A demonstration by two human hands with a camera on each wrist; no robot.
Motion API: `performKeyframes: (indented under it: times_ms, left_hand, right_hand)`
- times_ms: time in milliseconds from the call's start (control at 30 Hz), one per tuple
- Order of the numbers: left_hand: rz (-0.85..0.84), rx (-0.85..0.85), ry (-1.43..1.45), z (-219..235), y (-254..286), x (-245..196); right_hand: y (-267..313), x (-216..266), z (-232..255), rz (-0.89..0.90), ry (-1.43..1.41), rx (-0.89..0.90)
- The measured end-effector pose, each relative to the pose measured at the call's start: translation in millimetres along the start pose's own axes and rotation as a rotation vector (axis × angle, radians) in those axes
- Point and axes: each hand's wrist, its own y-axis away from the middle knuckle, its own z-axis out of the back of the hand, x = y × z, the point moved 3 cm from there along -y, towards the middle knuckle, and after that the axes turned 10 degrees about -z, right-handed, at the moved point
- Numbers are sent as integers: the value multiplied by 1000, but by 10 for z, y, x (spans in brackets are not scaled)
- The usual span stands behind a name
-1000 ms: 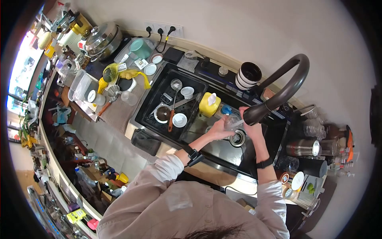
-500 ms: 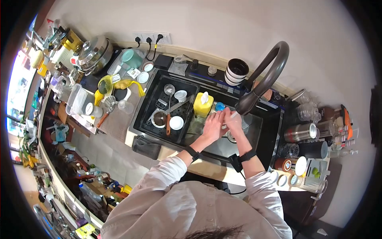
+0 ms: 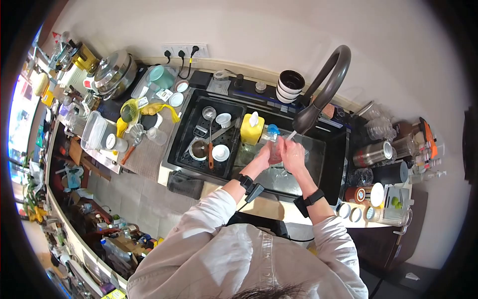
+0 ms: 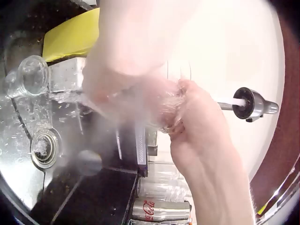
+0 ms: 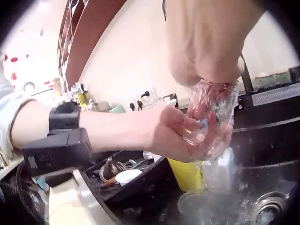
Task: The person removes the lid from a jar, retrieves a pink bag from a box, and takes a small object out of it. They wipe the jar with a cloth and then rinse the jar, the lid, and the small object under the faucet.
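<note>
Under the dark faucet point(image 3: 308, 117), a thin stream of water comes down at the hands. The left hand point(image 3: 264, 157) point(image 4: 131, 47) point(image 5: 171, 136) grips a wet, clear glass point(image 5: 229, 112) point(image 4: 171, 112), its fingers curled round the lower part. From the other side the right hand point(image 3: 294, 154) point(image 4: 201, 126) point(image 5: 206, 47) meets the mouth of the glass, and reddish fingers show through the wall. How the right fingers lie is partly hidden. Water splashes beneath both hands into the sink basin point(image 3: 313, 172).
Left of the hands stands a yellow bottle point(image 3: 252, 129) point(image 5: 185, 173), beside a blue item point(image 3: 273, 129). A black drain tray point(image 3: 186, 134) holds a ladle, strainer and white cups. Stacked bowls point(image 3: 290, 85) stand behind the sink; steel flasks point(image 3: 372, 154) and jars crowd the right counter.
The hands first held the glass apart under the faucet, then came together over it. Since half a second ago they have shifted slightly, and the view has swung to the right.
</note>
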Motion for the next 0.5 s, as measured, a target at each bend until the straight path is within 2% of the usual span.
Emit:
performKeyframes:
  times_ms: [100,200,300,400,500]
  left_hand:
    - [-407,-126,-584,-35,143,-128]
    - [-898,-2,-1110,-225,333,-204]
    - [-1275,82,-1257,-262,456,-260]
    - [-1291,198,-1411,-424,797,-443]
    - [-841,271,-1372,-447,741,-529]
  right_hand:
    - [4,12,27,-67,-67,54]
    - [-31,-24,-35,-164,36,-14]
    - [-125,-95,-72,-315,-73,-40]
    - [-207,-184,-83,-390,-219,64]
    - [-220,-54,-49,-377,-201,218]
